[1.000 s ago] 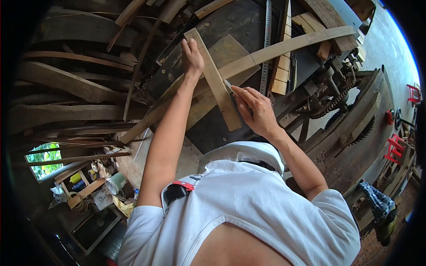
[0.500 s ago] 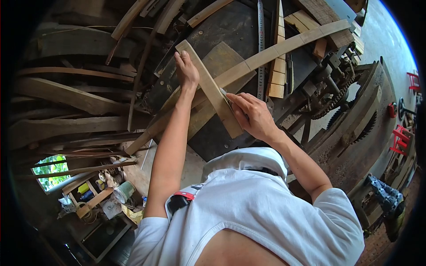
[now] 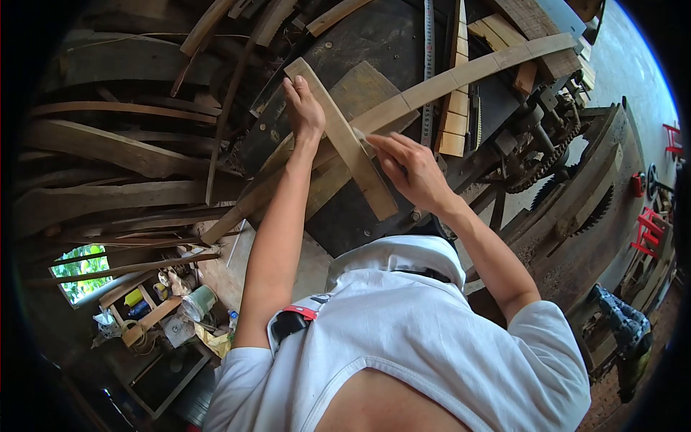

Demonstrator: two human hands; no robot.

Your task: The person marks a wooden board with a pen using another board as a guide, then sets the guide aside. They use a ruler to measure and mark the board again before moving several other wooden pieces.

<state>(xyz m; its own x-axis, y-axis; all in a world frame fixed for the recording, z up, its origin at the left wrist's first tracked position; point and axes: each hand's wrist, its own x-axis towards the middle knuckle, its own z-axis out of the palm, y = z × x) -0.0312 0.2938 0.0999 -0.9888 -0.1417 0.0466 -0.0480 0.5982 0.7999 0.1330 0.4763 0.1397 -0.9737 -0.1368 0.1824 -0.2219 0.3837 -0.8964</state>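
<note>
Both my hands on a short pale wooden slat (image 3: 342, 137) laid across the dark metal machine table (image 3: 374, 43).

My left hand (image 3: 304, 108) lies with its fingers stretched nearly flat, pressing on the far, left end of the slat rather than wrapping round it. My right hand (image 3: 409, 171) is partly curled, thumb and first fingers pinched on a thin pencil-like marker (image 3: 362, 139) whose tip touches the slat's right edge near its middle. The slat lies slantwise, far-left to near-right, crossing on top of a long curved strip of pale wood (image 3: 432, 85) that runs from near-left up to far-right. Just beyond it, a steel ruler (image 3: 427, 65) lies on the table. To the left, dark curved planks (image 3: 108, 144) are stacked; at the right, a toothed saw blade (image 3: 590, 209) stands in its frame.
</note>
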